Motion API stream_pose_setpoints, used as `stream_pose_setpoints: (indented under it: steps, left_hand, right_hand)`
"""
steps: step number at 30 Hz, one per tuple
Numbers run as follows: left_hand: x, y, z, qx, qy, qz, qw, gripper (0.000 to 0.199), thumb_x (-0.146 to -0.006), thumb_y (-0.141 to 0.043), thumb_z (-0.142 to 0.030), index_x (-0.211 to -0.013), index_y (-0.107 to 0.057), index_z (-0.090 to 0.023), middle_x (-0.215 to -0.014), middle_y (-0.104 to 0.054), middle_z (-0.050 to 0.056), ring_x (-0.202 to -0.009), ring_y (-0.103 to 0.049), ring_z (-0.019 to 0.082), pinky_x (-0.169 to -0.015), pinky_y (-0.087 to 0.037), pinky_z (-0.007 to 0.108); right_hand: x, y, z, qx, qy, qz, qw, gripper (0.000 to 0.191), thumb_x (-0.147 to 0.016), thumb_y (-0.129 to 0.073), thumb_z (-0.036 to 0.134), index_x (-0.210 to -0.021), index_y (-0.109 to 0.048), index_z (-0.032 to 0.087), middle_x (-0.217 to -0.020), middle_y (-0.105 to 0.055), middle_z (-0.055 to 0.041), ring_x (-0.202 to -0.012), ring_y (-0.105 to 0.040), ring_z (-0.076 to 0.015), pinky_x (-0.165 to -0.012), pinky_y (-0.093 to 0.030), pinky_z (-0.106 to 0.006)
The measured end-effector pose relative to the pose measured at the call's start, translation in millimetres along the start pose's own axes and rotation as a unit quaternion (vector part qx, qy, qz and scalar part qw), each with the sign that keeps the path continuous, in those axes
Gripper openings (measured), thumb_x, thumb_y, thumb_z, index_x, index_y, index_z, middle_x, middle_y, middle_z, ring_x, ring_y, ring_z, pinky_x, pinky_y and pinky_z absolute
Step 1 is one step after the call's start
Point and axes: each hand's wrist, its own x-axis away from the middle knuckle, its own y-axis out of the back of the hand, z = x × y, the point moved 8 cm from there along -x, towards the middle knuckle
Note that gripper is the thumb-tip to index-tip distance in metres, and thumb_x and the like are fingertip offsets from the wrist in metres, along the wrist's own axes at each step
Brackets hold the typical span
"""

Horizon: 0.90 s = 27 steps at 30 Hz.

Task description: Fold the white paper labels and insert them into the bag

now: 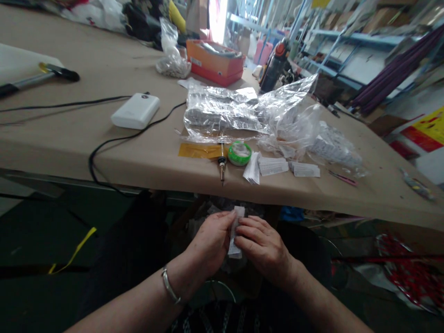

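Just below the table's front edge, my two hands hold a narrow stack of white printed labels (pixel 239 212). My left hand (pixel 212 237), with a metal bracelet at the wrist, pinches the labels from the left. The fingers of my right hand (pixel 261 241) are curled and press on the labels' right side. On the table in front lie fanned stacks of similar white labels (pixel 273 166), with another label stack (pixel 305 169) to their right. A folded white strip bundle (pixel 252 169) sits beside a round green tin (pixel 239 153).
A soldering iron (pixel 222 169) points over the table's edge, near an amber sheet (pixel 197 151). Behind lie silvery plastic bags (pixel 225 108), an orange box (pixel 215 62) and a white power bank (pixel 136 111) by a black cable. Pink tweezers (pixel 343 178) lie at right.
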Motion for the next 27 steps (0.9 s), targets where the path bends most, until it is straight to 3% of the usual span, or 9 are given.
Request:
stream_pose_setpoints:
  steps: [5, 8, 11, 14, 17, 19, 23, 27]
  left_hand:
    - [3.2, 1.8, -0.4, -0.008, 0.003, 0.001, 1.000, 0.007, -0.071, -0.063, -0.005, -0.065, -0.062, -0.008, -0.059, -0.063, 0.004, -0.049, -0.057, 0.008, -0.048, -0.045, 0.016]
    - [8.2, 1.6, -0.6, -0.055, 0.017, -0.008, 0.998, 0.004, -0.077, -0.060, -0.010, -0.074, -0.063, -0.009, -0.063, -0.065, 0.006, -0.051, -0.059, 0.011, -0.051, -0.049, 0.021]
    - [14.3, -0.2, 2.5, -0.117, 0.045, -0.010, 0.992, 0.011, -0.083, -0.057, -0.017, -0.086, -0.063, -0.009, -0.072, -0.067, 0.009, -0.053, -0.061, 0.013, -0.052, -0.051, 0.025]
    - [18.4, -3.4, 5.1, -0.142, 0.051, 0.006, 0.988, 0.014, -0.083, -0.058, -0.021, -0.088, -0.064, -0.009, -0.075, -0.066, 0.009, -0.055, -0.061, 0.012, -0.052, -0.051, 0.023]
    - [19.8, -5.8, 7.9, -0.145, 0.052, 0.041, 0.987, 0.017, -0.082, -0.061, -0.025, -0.086, -0.064, -0.009, -0.074, -0.065, 0.008, -0.055, -0.060, 0.012, -0.053, -0.050, 0.023]
    - [20.2, -6.9, 12.1, -0.143, 0.069, 0.075, 0.984, 0.018, -0.081, -0.061, -0.027, -0.087, -0.064, -0.009, -0.076, -0.065, 0.008, -0.055, -0.059, 0.011, -0.055, -0.050, 0.024]
    - [21.6, -6.2, 21.5, -0.138, 0.121, 0.126, 0.975, 0.019, -0.083, -0.058, -0.028, -0.086, -0.063, -0.010, -0.077, -0.064, 0.008, -0.053, -0.058, 0.011, -0.055, -0.049, 0.025]
    - [22.6, -2.8, 22.6, -0.131, 0.140, 0.123, 0.974, 0.016, -0.083, -0.058, -0.028, -0.085, -0.061, -0.012, -0.069, -0.061, 0.004, -0.054, -0.059, 0.012, -0.054, -0.048, 0.026]
  right_hand:
    - [-1.3, 1.8, 1.9, -0.043, -0.009, 0.005, 0.999, 0.020, -0.086, -0.055, 0.017, -0.106, -0.059, 0.015, -0.103, -0.067, -0.0090, -0.111, -0.056, -0.0228, -0.099, -0.044, -0.042]
    - [0.1, 11.3, -15.2, -0.133, -0.099, -0.042, 0.985, 0.030, -0.085, -0.057, 0.032, -0.110, -0.056, 0.016, -0.108, -0.063, -0.0115, -0.110, -0.055, -0.0254, -0.095, -0.045, -0.044]
    - [9.9, 14.5, -52.4, -0.214, -0.295, -0.101, 0.926, 0.021, -0.085, -0.056, 0.033, -0.100, -0.057, 0.019, -0.095, -0.061, -0.0065, -0.091, -0.058, -0.0199, -0.080, -0.049, -0.034]
    - [15.7, -3.9, -71.8, -0.317, -0.421, -0.062, 0.848, 0.017, -0.081, -0.060, 0.034, -0.088, -0.057, 0.019, -0.078, -0.058, -0.0001, -0.069, -0.054, -0.0134, -0.063, -0.046, -0.025]
    - [13.8, -20.4, -72.4, -0.422, -0.454, -0.038, 0.784, 0.020, -0.078, -0.063, 0.035, -0.073, -0.054, 0.018, -0.067, -0.054, 0.0031, -0.059, -0.048, -0.0100, -0.056, -0.041, -0.022]
    - [14.5, -24.4, -71.9, -0.449, -0.467, -0.050, 0.760, 0.021, -0.077, -0.065, 0.034, -0.069, -0.053, 0.018, -0.063, -0.051, 0.0043, -0.057, -0.045, -0.0088, -0.054, -0.038, -0.021]
    - [18.2, -26.5, -70.3, -0.447, -0.483, -0.060, 0.750, 0.018, -0.077, -0.063, 0.030, -0.069, -0.055, 0.017, -0.062, -0.051, 0.0047, -0.057, -0.044, -0.0080, -0.054, -0.036, -0.020]
    - [20.8, -28.1, -68.9, -0.462, -0.480, -0.057, 0.744, 0.018, -0.078, -0.064, 0.030, -0.070, -0.056, 0.016, -0.061, -0.053, 0.0049, -0.056, -0.046, -0.0072, -0.055, -0.038, -0.018]
